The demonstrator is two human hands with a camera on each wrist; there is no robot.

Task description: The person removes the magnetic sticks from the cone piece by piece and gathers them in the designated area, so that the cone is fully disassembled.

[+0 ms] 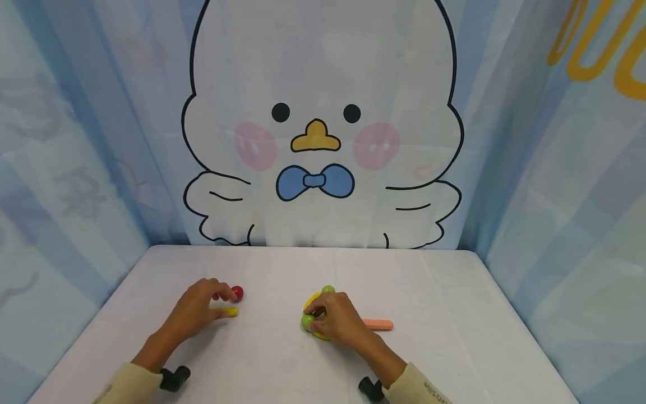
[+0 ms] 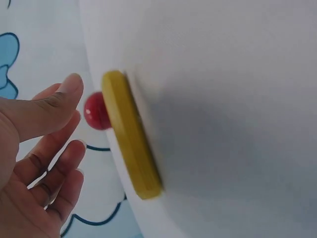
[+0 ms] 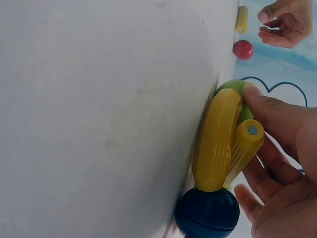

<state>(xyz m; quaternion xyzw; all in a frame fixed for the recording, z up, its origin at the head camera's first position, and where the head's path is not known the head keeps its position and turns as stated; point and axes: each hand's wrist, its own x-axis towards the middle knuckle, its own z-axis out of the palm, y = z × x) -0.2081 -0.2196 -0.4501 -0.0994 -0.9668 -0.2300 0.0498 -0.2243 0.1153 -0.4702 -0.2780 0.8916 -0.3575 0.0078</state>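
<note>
My left hand hovers with thumb and fingers apart beside a yellow stick and a red ball, both lying on the table. Nothing is between its fingers in the left wrist view. My right hand pinches a green ball at one end of a joined toy piece. That piece has a curved yellow bar, a dark blue ball and a second yellow stick with a grey end. Another green ball shows beyond the fingers. The hand covers part of the piece.
An orange stick sticks out to the right from behind my right hand. The white table meets a cloth backdrop with a cartoon bird at its far edge. Cloth side walls stand left and right.
</note>
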